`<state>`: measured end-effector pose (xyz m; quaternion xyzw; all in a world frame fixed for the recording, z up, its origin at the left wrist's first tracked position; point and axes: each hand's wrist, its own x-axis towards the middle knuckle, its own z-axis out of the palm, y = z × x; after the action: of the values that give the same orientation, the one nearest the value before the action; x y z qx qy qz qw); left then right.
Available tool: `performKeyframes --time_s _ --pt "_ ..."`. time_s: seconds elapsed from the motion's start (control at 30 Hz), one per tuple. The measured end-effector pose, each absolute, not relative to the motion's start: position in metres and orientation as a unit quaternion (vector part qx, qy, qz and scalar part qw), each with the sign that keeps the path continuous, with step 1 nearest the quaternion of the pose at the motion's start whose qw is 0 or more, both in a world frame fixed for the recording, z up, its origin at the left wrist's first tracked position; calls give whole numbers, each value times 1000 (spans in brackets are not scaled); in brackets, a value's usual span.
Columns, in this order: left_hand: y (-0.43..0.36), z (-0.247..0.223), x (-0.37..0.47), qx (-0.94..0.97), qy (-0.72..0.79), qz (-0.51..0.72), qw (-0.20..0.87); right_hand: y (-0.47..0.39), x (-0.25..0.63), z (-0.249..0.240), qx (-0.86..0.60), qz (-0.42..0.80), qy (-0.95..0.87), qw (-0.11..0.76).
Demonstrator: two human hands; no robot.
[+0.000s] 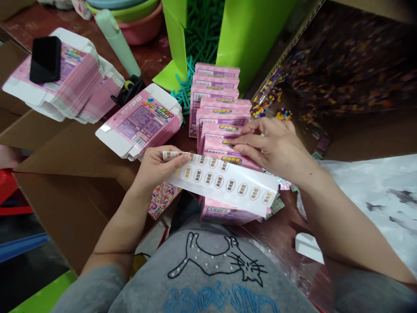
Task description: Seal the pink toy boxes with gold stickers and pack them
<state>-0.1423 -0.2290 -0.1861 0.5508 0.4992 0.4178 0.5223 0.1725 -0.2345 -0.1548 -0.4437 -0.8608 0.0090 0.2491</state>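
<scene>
Reddish-brown counter (156, 58): crowded along its far side with containers, cartons and loose pieces; a brown corrugated cardboard box (71, 213) stands open at the lower left.
Left hand (154, 165): its grip pinches one end of a white sheet of oval stickers (224, 182), thumb on top and fingers beneath; the ovals carry dark and gold characters.
Sticker sheet: stretched sideways above the near part of a row of upright pink and purple printed cardboard boxes (216, 78); its free end reaches below the right wrist.
Right hand (276, 143): thumb and fingers curve close together at the top edges of the boxes, just beyond the sheet; whether its grip pinches anything I cannot tell.
Pink boxes: standing one behind another from the lime-green panels toward the grey shirt (211, 265), which bears a black cat outline.
Flat cartons: one fanned stack of flattened pink cartons (81, 82) at the far left, with a black phone (45, 58) on top; a second, nearer stack of flattened pink cartons (143, 121) beside the row.
Behind the cartons: a black tape dispenser (132, 89), a pale mint-green bottle (119, 43) and a pink plastic bowl (143, 26).
Lime-green box (257, 34): filled with green sticks (205, 30).
Right side: a cardboard box of tiny multicoloured pieces (325, 65); a white plastic sheet (365, 182) nearer the arm.
</scene>
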Motion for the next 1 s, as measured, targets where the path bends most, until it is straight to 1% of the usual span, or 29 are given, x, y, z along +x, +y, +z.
performKeyframes --time_s 0.07,0.13,0.2,0.27,0.33,0.47,0.53,0.63,0.77,0.83,0.93,1.0 --pt "-226 -185 -137 549 485 420 536 -236 170 -146 -410 95 -861 285" --pt "-224 -186 -133 542 471 424 552 -239 166 -136 -360 185 -863 303" --pt "-221 -186 -131 536 462 426 564 -239 162 -129 -340 229 -852 327" --pt "-219 -187 -130 532 457 429 569 -234 161 -128 -364 229 -828 360" --pt "-216 -188 -129 531 456 429 570 -224 162 -133 -404 196 -813 370" --pt "-213 -188 -130 533 474 418 562 -203 167 -152 -450 107 -826 321" --pt "-212 -187 -130 530 484 412 561 -199 169 -157 -469 71 -824 310" --pt "-210 -185 -130 525 484 415 565 -199 171 -157 -477 17 -829 290" --pt "-207 -182 -127 519 470 431 569 -199 174 -147 -451 -33 -862 230" --pt "-205 -181 -125 524 453 433 576 -199 173 -139 -426 4 -875 232" --pt "-202 -180 -122 537 440 427 579 -202 165 -125 -351 116 -889 270" --pt "-200 -180 -120 542 442 422 577 -203 158 -117 -321 171 -885 291"
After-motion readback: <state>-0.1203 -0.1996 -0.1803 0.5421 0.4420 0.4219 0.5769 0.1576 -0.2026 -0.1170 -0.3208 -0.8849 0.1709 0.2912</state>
